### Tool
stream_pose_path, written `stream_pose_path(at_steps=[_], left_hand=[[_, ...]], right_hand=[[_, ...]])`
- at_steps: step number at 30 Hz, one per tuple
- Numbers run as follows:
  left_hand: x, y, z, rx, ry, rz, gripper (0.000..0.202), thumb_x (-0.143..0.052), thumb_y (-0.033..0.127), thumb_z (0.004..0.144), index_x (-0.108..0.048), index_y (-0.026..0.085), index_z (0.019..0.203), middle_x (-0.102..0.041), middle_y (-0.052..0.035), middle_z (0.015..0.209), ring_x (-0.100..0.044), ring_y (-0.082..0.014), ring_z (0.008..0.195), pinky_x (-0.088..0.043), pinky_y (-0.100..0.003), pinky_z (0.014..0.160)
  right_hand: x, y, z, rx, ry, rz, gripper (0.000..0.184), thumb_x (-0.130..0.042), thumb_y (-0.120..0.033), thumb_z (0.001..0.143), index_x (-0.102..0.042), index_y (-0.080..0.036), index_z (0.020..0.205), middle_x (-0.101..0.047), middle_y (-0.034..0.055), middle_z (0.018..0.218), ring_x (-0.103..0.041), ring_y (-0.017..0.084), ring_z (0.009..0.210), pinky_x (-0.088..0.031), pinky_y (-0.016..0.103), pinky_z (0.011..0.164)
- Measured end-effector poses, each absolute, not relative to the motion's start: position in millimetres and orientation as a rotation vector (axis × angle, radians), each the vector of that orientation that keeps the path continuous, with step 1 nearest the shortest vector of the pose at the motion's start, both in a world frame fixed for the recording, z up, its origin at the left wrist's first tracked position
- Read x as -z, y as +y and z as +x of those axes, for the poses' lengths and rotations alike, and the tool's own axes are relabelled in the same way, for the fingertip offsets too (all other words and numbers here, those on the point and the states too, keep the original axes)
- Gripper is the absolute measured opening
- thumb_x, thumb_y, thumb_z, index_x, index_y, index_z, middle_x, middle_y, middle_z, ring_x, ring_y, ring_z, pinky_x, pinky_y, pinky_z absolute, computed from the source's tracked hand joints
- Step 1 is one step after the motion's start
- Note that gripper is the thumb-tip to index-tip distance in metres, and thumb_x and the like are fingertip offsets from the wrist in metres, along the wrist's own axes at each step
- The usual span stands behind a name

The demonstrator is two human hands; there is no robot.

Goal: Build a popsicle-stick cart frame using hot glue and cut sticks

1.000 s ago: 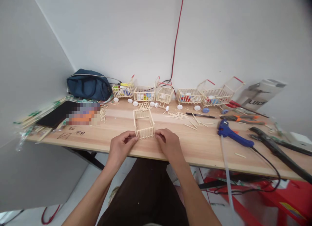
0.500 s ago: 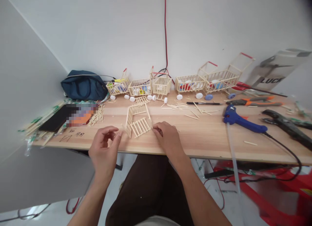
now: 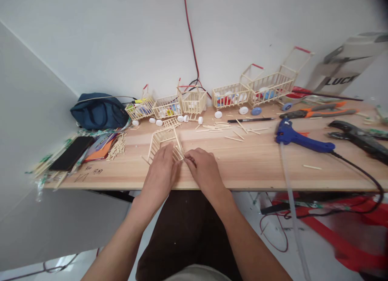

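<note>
A small basket frame of thin wooden sticks (image 3: pixel 155 142), with slatted sides, stands on the table in front of me. My left hand (image 3: pixel 160 168) is laid over its near side, fingers stretched out; it covers most of the loose slatted panel, and its fingertips are partly hidden. At the frame's near right corner, my right hand (image 3: pixel 204 166) has thumb and fingers pinched on the end of a stick. Whether that pinch also takes in the slatted panel I cannot tell.
Several stick-built toy carts (image 3: pixel 232 96) with wheels line the wall. Loose sticks (image 3: pixel 216 126) and a pen (image 3: pixel 251 120) lie before them. On the right are a blue glue gun (image 3: pixel 306 143), orange-handled pliers (image 3: pixel 318 110) and a black tool (image 3: pixel 360 137). A phone (image 3: pixel 72 153) and blue pouch (image 3: pixel 100 111) are left.
My left hand has moved right and up, from beside the frame onto its near side. My right hand stays pinched at the right corner. The camera view has shifted slightly.
</note>
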State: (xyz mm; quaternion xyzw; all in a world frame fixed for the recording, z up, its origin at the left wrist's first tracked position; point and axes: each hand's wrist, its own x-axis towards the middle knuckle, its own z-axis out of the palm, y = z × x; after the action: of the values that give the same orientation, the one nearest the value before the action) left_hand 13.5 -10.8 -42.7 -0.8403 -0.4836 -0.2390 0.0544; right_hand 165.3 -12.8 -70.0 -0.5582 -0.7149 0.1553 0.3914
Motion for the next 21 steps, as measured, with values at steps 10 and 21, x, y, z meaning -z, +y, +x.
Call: stream_pose_path(at_steps=[10,21], left_hand=[[34,-16,15,0.393,-1.61,-2.637,0.035,-0.06,0.015,0.083,-0.05,0.015,0.117,-0.059,-0.0115,0.107,-0.056,-0.0271,0.101,-0.048,-0.041,0.088],[39,-48,3,0.722,-1.497,-2.7,0.052,-0.061,0.023,0.086,-0.039,0.02,0.133,-0.053,-0.0122,0.127,-0.05,-0.0268,0.12,-0.042,-0.042,0.1]], right_hand=[[67,-12,165,-0.349,-1.848,-1.473,0.009,-0.057,-0.02,0.091,-0.065,-0.02,0.086,-0.066,0.0039,0.086,-0.059,0.02,0.085,-0.032,0.031,0.075],[69,-11,165,-0.378,-1.825,-1.444,0.01,-0.057,-0.016,0.089,-0.065,-0.02,0.086,-0.067,0.0034,0.087,-0.059,0.019,0.085,-0.034,0.031,0.077]])
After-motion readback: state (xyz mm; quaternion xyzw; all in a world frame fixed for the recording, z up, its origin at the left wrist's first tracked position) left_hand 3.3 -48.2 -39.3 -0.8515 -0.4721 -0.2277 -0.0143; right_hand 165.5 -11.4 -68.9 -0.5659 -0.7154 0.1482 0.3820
